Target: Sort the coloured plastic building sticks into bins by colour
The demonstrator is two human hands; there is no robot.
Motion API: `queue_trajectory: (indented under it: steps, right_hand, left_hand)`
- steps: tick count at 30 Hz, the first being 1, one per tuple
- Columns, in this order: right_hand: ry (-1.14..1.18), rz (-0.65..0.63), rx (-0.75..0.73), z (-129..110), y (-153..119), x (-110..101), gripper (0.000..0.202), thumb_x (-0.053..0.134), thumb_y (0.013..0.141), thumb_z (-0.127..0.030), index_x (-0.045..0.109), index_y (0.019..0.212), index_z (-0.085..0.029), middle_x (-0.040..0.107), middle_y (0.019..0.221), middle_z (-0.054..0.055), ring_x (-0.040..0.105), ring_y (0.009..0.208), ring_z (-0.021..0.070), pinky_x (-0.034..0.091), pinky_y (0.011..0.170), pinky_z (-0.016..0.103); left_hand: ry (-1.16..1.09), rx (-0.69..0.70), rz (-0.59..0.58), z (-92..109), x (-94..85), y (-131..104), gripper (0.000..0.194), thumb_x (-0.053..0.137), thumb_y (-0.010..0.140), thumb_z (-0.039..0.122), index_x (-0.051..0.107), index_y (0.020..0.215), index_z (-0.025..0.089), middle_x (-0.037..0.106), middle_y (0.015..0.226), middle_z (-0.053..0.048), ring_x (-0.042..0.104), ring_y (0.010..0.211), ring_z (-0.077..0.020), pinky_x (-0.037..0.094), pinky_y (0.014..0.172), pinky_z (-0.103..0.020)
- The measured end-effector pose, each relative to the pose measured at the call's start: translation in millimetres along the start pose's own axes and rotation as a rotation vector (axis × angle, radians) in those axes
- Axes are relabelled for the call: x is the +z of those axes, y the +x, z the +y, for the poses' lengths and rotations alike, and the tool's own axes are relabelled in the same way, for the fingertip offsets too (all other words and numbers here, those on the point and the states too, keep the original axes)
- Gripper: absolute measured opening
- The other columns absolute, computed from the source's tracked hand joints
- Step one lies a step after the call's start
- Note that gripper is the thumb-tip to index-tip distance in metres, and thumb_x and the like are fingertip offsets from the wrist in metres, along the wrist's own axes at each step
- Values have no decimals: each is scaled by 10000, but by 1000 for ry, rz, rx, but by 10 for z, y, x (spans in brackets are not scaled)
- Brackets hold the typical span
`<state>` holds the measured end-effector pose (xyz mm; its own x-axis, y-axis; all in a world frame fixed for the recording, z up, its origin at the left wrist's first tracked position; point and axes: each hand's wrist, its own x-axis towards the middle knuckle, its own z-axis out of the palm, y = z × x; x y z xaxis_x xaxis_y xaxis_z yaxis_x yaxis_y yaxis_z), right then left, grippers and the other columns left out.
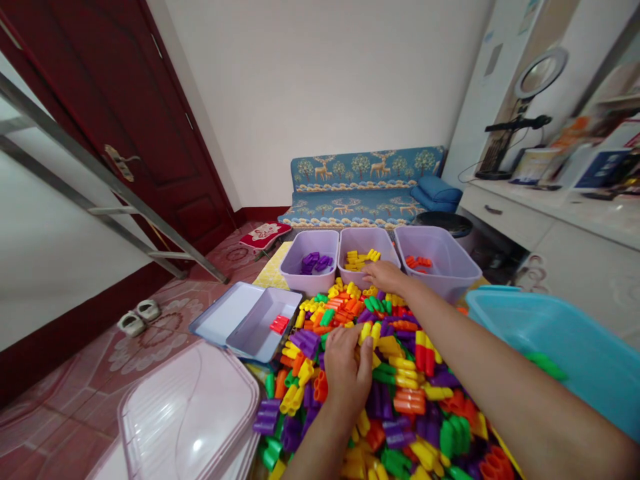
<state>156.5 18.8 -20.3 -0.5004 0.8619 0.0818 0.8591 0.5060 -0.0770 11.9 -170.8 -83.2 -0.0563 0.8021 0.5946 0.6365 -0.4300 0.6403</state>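
Note:
A large heap of plastic tube-shaped building blocks in yellow, purple, orange, green and red spreads in front of me. My left hand is over the middle of the heap, thumb and fingertips closed on a yellow building block. Farther away, my right hand reaches over the front rim of the middle lilac bin, its fingers stretched out and nothing seen in them. Several yellow blocks lie in that bin. The left lilac bin contains purple blocks, the right lilac bin orange blocks.
An open blue-grey case with red blocks lies left of the heap, pale lids nearer me. At right stands a turquoise tub with green blocks. A metal ladder leans at left; a blue sofa is behind.

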Motion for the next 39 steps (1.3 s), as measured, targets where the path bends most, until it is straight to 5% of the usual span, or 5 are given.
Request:
queue_trajectory:
  steps: [8, 12, 27, 36, 39]
  right_hand:
    - [98, 290, 78, -314, -429, -78, 401, 598, 845, -235, 583, 1243, -193, 601, 1311, 95, 495, 1254, 256, 327, 1065, 418]
    - [614, 535, 199, -548, -947, 12, 295, 480, 918, -369, 654, 1069, -184, 704, 1069, 80, 643, 981, 203, 481, 878, 323]
    - [1343, 310, 271, -762, -1411, 400, 289, 706, 719, -407, 630, 891, -188, 665, 792, 13, 624, 722, 166, 519, 673, 283]
    - [1179, 214, 369, -551, -1428, 3, 321, 686, 727, -444, 661, 899, -175, 663, 714, 23, 613, 614, 148, 459, 497, 225]
    - [1232, 421, 367, -463, -1247, -166, 408, 714, 677, -427, 648, 1001, -189, 690, 893, 60, 661, 702, 175, 532, 597, 284]
  left_hand:
    - [34, -7, 27, -83, 67, -36, 263, 439, 949, 264, 631, 1115, 195, 697, 1043, -86, 630, 977, -230, 476, 872, -386]
    - [40, -21, 21, -80, 64, -39, 314, 414, 957, 237, 594, 1212, 201, 685, 1105, -87, 621, 1015, -230, 471, 884, -382]
    - [11, -57, 0, -73, 71, -41, 349, 463, 945, 206, 535, 1286, 231, 687, 1033, -52, 612, 967, -207, 462, 850, -354]
    - [-42, -64, 42, -46, 72, -44, 347, 510, 880, 129, 549, 1213, 220, 677, 909, -27, 606, 898, -203, 443, 833, -344]
    - [-40, -60, 41, -45, 63, -41, 356, 516, 873, 124, 546, 1213, 228, 674, 913, -22, 601, 902, -204, 437, 836, -345]
